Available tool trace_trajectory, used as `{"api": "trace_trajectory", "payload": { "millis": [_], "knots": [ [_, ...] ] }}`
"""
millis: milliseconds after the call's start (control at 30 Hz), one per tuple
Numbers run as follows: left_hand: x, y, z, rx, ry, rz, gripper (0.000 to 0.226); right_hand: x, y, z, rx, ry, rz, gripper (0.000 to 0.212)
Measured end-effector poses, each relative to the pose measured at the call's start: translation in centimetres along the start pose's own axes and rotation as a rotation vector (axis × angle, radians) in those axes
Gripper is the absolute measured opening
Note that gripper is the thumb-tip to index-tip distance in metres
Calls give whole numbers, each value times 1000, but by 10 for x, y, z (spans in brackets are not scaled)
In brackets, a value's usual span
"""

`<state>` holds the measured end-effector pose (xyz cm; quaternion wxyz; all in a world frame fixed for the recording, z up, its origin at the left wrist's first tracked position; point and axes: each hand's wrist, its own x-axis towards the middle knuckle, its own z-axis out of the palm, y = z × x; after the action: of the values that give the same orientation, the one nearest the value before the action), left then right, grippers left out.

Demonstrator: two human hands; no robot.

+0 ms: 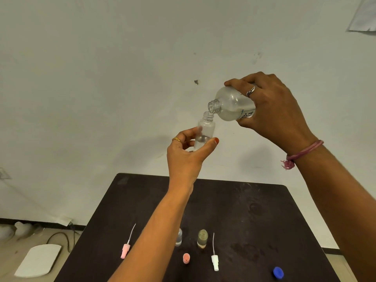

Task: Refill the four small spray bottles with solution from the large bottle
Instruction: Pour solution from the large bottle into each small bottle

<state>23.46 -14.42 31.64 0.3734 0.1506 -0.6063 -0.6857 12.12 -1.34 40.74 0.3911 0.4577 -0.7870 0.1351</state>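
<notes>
My right hand [270, 110] grips the large clear bottle [232, 105], tipped left with its open neck over a small clear spray bottle [205, 131]. My left hand [187, 157] holds that small bottle upright in the air above the table; it has a little liquid in its lower part. On the dark table [244, 210] stand two more small bottles, a clear one [179, 237] partly hidden by my left forearm and a yellowish one [202, 238]. A pink spray pump [125, 249], a white spray pump [215, 259] and a pink cap [186, 258] lie near them.
A blue cap [278, 272] lies at the table's front right. On the floor to the left are a white pad [38, 260], a black cable [61, 239] and some pale objects [16, 230] by the wall.
</notes>
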Motion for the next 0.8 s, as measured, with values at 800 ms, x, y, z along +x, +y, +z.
{"api": "trace_trajectory", "payload": {
  "millis": [800],
  "knots": [
    [1,-1,-2,0,4,-4,44,0,-1,1,-2,9,-10,71]
  ]
}}
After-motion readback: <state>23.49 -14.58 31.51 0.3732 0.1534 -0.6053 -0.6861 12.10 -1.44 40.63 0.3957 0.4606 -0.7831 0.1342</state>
